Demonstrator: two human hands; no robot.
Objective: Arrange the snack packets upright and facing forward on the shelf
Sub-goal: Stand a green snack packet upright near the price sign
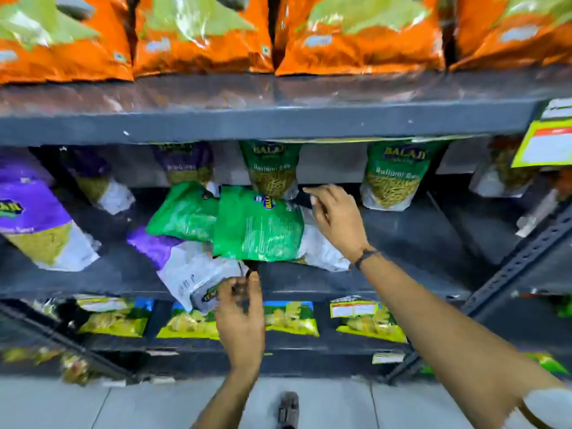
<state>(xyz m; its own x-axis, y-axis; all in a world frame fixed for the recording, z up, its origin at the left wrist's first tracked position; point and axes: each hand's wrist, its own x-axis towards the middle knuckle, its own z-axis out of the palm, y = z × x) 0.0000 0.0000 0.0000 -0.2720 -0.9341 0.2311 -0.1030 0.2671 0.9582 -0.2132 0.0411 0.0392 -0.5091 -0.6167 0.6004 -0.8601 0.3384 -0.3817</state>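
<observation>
Your dark grey metal shelf (402, 243) holds a heap of fallen packets at its middle, and bare board lies open to the right of it, up to the slotted upright (523, 258). A green packet (260, 227) lies flat, back face up, partly over a second green packet (185, 212) and a purple-and-white packet (185, 267) whose lower end overhangs the front edge. Behind them stand green packets (396, 174) marked "BALAJI"; the smaller print is too blurred to read. Your right hand (337, 218) hovers at the flat packet's right edge, fingers spread, gripping nothing. Your left hand (241, 320) sits at the front edge, fingertips pinched by the purple packet; whether it grips it, you cannot tell. Orange packets (198, 35) line the shelf above.
</observation>
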